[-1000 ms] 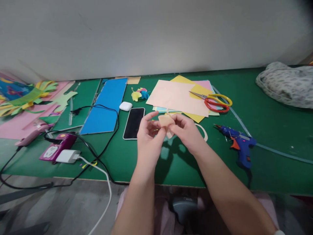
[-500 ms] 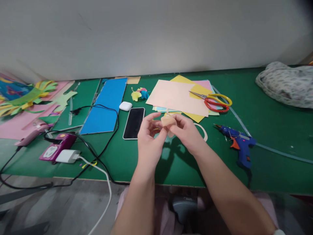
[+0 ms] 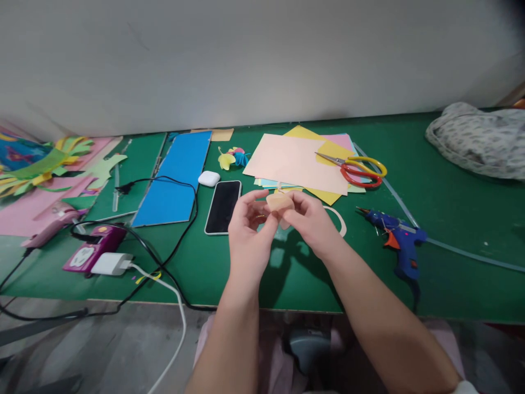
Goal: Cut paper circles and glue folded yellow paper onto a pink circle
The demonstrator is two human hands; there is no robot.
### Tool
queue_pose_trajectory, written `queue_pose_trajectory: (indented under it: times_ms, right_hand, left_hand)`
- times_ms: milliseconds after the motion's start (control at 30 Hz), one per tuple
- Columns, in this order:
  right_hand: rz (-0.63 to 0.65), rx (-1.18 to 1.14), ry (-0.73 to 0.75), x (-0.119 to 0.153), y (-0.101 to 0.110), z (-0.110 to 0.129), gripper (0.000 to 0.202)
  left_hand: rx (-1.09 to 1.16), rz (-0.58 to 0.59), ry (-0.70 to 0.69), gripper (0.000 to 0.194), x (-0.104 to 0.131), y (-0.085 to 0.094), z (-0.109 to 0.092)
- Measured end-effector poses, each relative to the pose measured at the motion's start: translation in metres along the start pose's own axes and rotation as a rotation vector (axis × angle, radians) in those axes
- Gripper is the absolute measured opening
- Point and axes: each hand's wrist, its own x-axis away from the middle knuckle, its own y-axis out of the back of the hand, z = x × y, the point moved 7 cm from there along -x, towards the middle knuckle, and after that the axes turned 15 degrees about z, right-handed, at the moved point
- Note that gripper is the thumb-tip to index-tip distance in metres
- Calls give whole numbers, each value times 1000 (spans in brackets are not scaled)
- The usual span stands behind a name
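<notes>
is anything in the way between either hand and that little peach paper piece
Nothing visible is. The left hand and right hand both hold the paper piece directly in their fingers. The phone and glue gun lie off to either side.

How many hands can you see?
2: the left hand and the right hand, thumbs close together, both holding the small peach paper piece above the green table.

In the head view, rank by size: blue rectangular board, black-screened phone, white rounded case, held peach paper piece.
Blue rectangular board
Black-screened phone
Unsure: white rounded case, peach paper piece (partly covered, nearer the camera)
</notes>
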Motion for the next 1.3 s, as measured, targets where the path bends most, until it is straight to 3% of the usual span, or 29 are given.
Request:
queue_pose_trajectory:
  times_ms: [433,600,867,1100,1300]
  right_hand:
    - [-126,-39,28,1,12,3,3]
    - [-280,-151,64,5,31,6,5]
    - [-18,30,43,-3,1,3,7]
    - [-18,49,31,0,-2,3,5]
    - [-87,76,37,0,10,4,1]
  left_hand:
    - [0,-78,-6,31,0,5,-1]
    - [85,-148,43,35,-1,11,3]
    - [148,-93,89,41,-2,5,8]
    - [117,-50,84,38,-1,3,5]
    - [77,-57,99,39,-1,3,5]
